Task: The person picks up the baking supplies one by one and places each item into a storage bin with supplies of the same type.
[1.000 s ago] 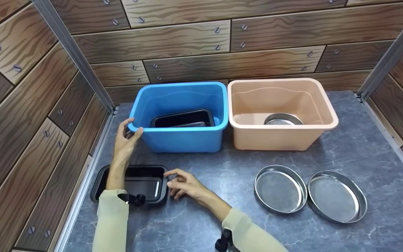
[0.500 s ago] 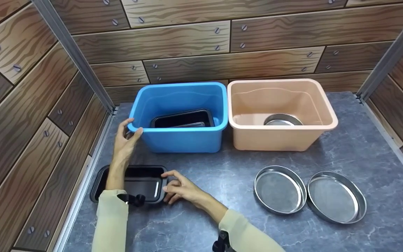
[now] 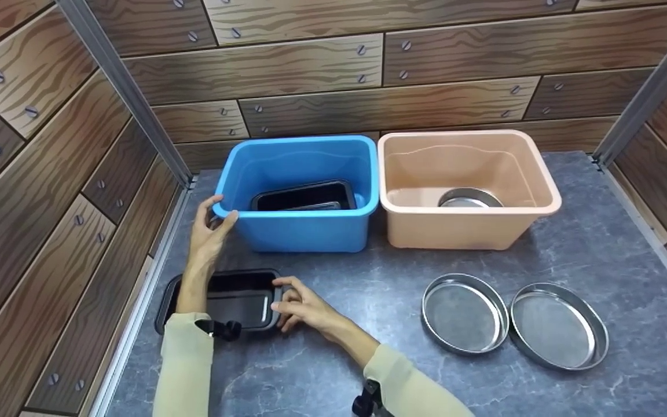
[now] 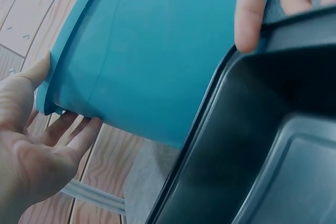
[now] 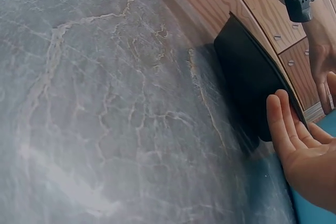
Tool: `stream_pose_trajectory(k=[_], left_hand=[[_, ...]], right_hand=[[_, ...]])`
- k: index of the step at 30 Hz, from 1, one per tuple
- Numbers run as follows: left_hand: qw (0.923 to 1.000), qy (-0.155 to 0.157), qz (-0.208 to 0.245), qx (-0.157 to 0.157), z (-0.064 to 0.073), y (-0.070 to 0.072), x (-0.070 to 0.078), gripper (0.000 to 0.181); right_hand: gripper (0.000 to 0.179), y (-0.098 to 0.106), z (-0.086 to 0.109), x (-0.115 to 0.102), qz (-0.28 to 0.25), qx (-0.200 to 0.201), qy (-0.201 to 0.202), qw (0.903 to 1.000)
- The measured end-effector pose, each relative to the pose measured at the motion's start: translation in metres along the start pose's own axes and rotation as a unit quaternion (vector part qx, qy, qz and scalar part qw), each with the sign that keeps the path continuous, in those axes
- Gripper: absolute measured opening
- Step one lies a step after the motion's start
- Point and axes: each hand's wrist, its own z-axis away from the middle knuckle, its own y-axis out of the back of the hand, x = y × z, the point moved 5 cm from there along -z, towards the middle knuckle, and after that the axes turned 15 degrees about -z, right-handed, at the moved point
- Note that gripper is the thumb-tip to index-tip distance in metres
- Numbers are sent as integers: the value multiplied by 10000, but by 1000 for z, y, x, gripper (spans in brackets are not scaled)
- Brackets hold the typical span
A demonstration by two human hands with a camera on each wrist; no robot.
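At the front left corner of the blue bin [image 3: 304,231], my left hand [image 3: 206,234] holds the rim, thumb and fingers on either side of it. Below that wrist is a black rectangular loaf pan [image 3: 235,307], partly hidden by the left forearm. Its right end is pinched by my right hand [image 3: 304,304], and the right wrist view shows fingers [image 5: 283,121] against the pan's outer wall [image 5: 247,72]. A second black loaf pan [image 3: 333,191] lies inside the blue bin.
A peach bin [image 3: 443,229] stands right beside the blue one, with a round metal pan [image 3: 469,197] inside. Two more round metal pans, a left one [image 3: 464,313] and a right one [image 3: 559,327], lie at the front right. Wood-patterned walls [image 3: 310,69] enclose the table.
My right hand has closed in on the loaf pan's right end and taken hold of it. The pan has shifted slightly up and right in the head view. My left hand stays on the rim.
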Motion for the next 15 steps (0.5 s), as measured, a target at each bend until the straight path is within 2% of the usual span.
stream_pose_trajectory(k=[6, 15], left_hand=[[9998, 68, 131, -137, 10, 1, 26, 64], [9994, 229, 206, -175, 12, -1, 24, 65]], right_hand=[[60, 2, 0, -10, -50, 333, 304, 9990], [68, 8, 4, -16, -171, 585, 680, 9958]])
